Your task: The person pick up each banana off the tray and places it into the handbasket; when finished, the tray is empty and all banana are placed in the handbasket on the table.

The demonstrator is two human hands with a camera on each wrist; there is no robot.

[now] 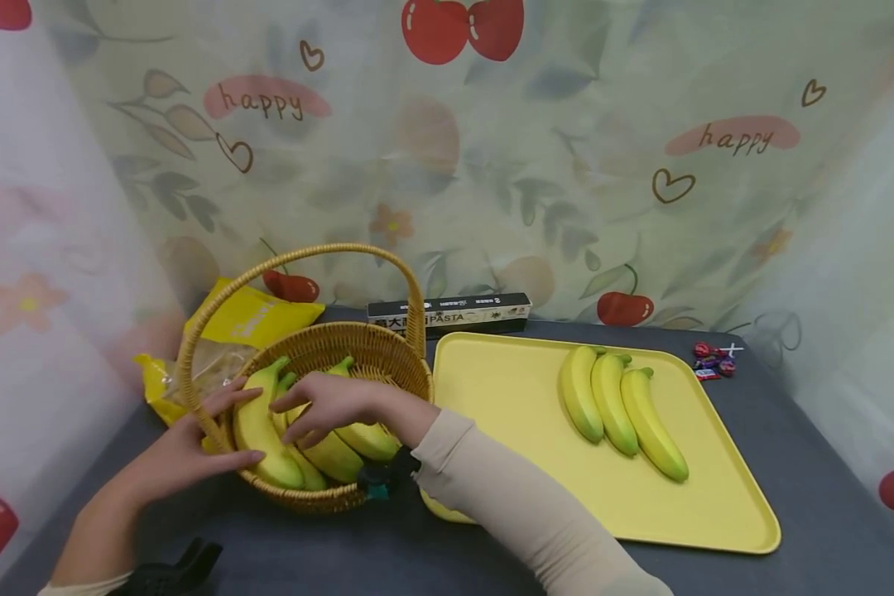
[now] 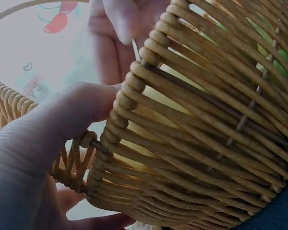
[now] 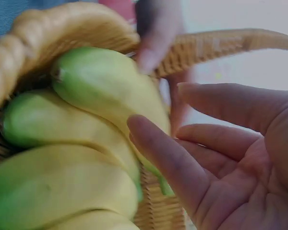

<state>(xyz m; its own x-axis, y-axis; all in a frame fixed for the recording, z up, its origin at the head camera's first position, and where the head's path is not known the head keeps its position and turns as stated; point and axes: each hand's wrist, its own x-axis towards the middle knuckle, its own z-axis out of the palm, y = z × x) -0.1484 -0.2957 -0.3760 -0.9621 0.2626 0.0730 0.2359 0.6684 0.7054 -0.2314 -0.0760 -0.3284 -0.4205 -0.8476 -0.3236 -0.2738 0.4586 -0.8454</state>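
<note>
A wicker basket [image 1: 328,501] with a tall arched handle holds several bananas [image 1: 257,430]. My left hand [image 1: 186,443] is at the basket's left side, thumb and fingers spread either side of the handle base. Its fingertips reach over the rim to the leftmost banana. In the left wrist view the thumb [image 2: 81,103] lies straight across the woven rim. Above the bananas hovers my right hand [image 1: 335,406], fingers loosely bent around nothing. The right wrist view shows its empty palm [image 3: 249,191] beside the bananas' stem ends.
Right of the basket lies a yellow tray [image 1: 507,414] with three bananas [image 1: 618,406] on it. Behind stands a black PASTA box [image 1: 450,314]. A yellow bag [image 1: 257,310] leans at the basket's back left. Lollipops and small candies [image 1: 713,362] lie beyond the tray's right edge.
</note>
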